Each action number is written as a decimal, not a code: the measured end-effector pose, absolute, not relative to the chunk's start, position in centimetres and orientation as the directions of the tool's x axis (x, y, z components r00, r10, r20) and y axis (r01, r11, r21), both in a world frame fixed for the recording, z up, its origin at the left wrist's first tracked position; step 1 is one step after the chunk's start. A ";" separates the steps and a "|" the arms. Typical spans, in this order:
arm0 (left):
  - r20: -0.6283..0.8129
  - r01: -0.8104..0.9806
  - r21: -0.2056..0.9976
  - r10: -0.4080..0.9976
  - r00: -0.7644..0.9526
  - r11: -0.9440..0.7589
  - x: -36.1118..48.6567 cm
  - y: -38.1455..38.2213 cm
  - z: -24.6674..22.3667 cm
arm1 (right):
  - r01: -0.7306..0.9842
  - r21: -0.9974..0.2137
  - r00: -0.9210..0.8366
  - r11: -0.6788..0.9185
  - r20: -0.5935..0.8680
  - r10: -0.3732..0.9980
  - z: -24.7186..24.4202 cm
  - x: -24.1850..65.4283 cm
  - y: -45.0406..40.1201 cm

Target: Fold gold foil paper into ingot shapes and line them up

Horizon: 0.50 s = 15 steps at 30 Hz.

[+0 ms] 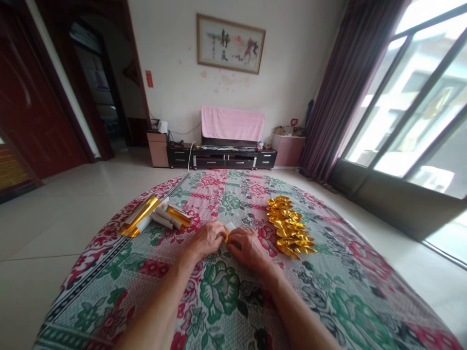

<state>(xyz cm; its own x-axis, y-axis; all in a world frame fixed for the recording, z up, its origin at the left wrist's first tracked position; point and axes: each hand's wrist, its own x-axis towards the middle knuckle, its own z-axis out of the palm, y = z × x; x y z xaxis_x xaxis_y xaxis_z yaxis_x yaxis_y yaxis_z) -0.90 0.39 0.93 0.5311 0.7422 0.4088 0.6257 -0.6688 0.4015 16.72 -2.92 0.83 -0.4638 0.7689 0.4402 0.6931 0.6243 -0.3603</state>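
A small piece of gold and white paper [229, 227] lies between my two hands at the middle of the cloth-covered table. My left hand [209, 237] has its fingers closed on the paper's left side. On the right side, my right hand [246, 245] grips the same paper with bent fingers. The fingers hide much of it. To the right stands a row of several folded gold paper pieces [290, 226]. Curled gold and white sheets [144, 216] rest in a loose pile to the left.
The patterned tablecloth [219, 291] spreads beneath both forearms. Beyond the table is a low black cabinet [228, 161] with a pink cloth [232, 124] draped above it. A purple curtain [339, 97] and windows stand on the right, a red door [32, 97] on the left.
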 end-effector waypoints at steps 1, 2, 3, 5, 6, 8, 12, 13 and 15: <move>0.407 0.627 0.405 0.745 0.528 -0.666 -0.9 0.4 0.9 | 0.676 -0.383 -0.465 0.630 0.442 0.767 0.7 16.8 -2.7; 0.406 0.627 0.409 0.748 0.526 -0.663 -0.8 0.4 0.9 | 0.667 -0.399 -0.461 0.629 0.442 0.769 0.5 16.9 -2.5; 0.404 0.626 0.414 0.750 0.523 -0.660 -0.8 0.5 0.8 | 0.665 -0.410 -0.455 0.624 0.441 0.774 0.4 17.0 -2.4; 0.400 0.628 0.421 0.755 0.519 -0.654 -0.8 0.6 0.7 | 0.673 -0.409 -0.447 0.616 0.438 0.780 0.4 16.9 -2.2; 0.399 0.630 0.423 0.758 0.517 -0.652 -0.8 0.7 0.6 | 0.680 -0.400 -0.448 0.615 0.437 0.780 0.5 16.8 -2.3; 0.398 0.630 0.429 0.761 0.512 -0.648 -0.9 0.7 0.5 | 0.696 -0.369 -0.456 0.617 0.437 0.776 0.7 16.6 -2.6; 0.369 0.610 0.467 0.768 0.524 -0.641 -1.1 0.4 0.9 | 0.759 -0.297 -0.434 0.580 0.432 0.790 0.9 16.1 -3.2; 0.352 0.608 0.476 0.771 0.530 -0.635 -1.2 0.3 1.0 | 0.774 -0.284 -0.425 0.566 0.431 0.796 0.8 16.0 -3.3; 0.322 0.611 0.490 0.780 0.536 -0.622 -1.3 0.2 1.2 | 0.796 -0.268 -0.402 0.542 0.435 0.806 0.6 15.8 -3.3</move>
